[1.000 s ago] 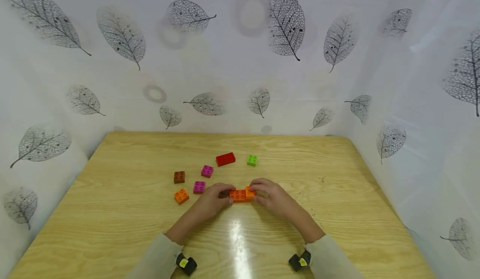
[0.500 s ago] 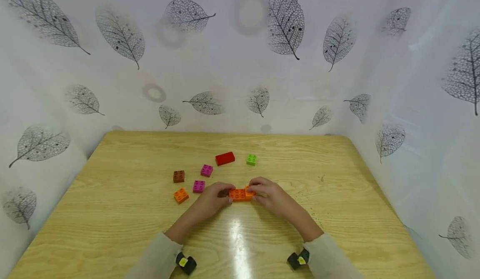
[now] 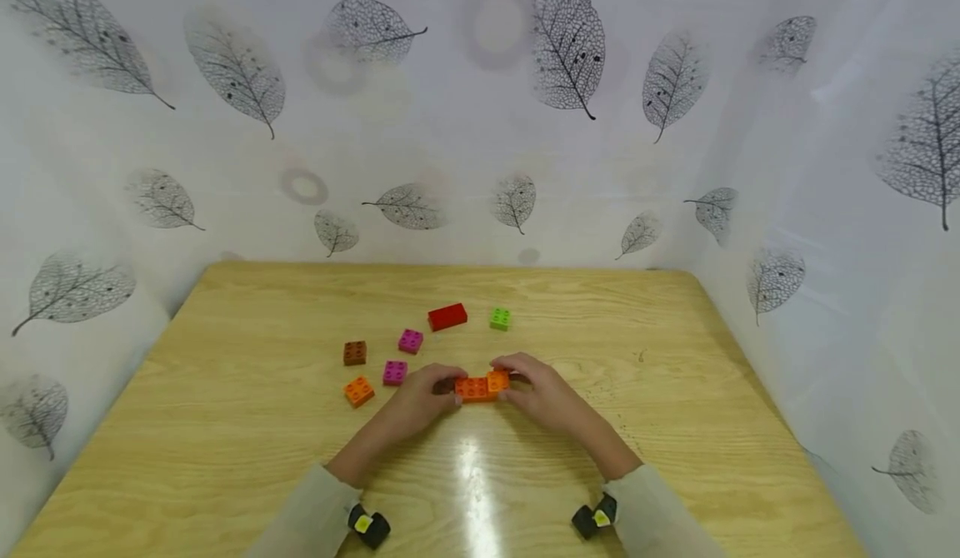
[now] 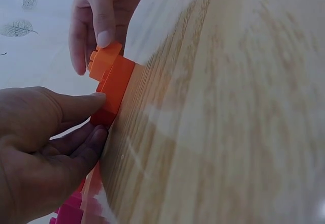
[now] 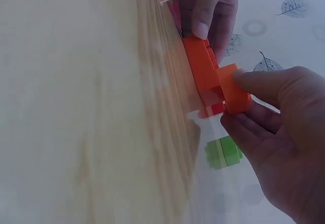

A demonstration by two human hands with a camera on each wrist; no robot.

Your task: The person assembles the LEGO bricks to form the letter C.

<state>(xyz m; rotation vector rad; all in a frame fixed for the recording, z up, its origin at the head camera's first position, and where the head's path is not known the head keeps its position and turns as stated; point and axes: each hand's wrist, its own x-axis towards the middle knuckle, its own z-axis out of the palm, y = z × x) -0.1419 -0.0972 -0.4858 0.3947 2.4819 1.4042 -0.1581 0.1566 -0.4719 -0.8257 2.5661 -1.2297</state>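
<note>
Right hand, head view: the right hand (image 3: 543, 391) now has its fingers farther off the top of the light orange square brick (image 3: 497, 381) than half a second ago, so more of the studs show.
Meaning: the square brick seems placed and perhaps being squared up or pressed home; whether it is fully seated cannot be told.
Long orange brick, head view: just below the frame's centre, the long orange brick (image 3: 472, 389) carries the square brick on its right end, as before.
Left hand, head view: the left hand (image 3: 420, 396) steadies the long brick's left end, unchanged.
Bricks, head view: eight in all. Two are in the hands; six lie loose on the surface (image 3: 690, 391), left of and above centre: one brown brick (image 3: 355, 353), two magenta bricks (image 3: 395, 373), one loose orange brick (image 3: 359, 391), one red brick (image 3: 447, 316), one lime-green brick (image 3: 500, 318).
Left hand, left wrist view: at lower left, thumb and fingers are clamped on the long brick; the right hand comes in from the top.
Magenta, left wrist view: one magenta brick shows at the bottom left.
Right hand, right wrist view: at lower right, thumb and finger pinch the square brick; the left hand grips the long brick's far end at the top.
Lime green, right wrist view: one lime-green brick, right of centre, below the right hand's fingertips.
</note>
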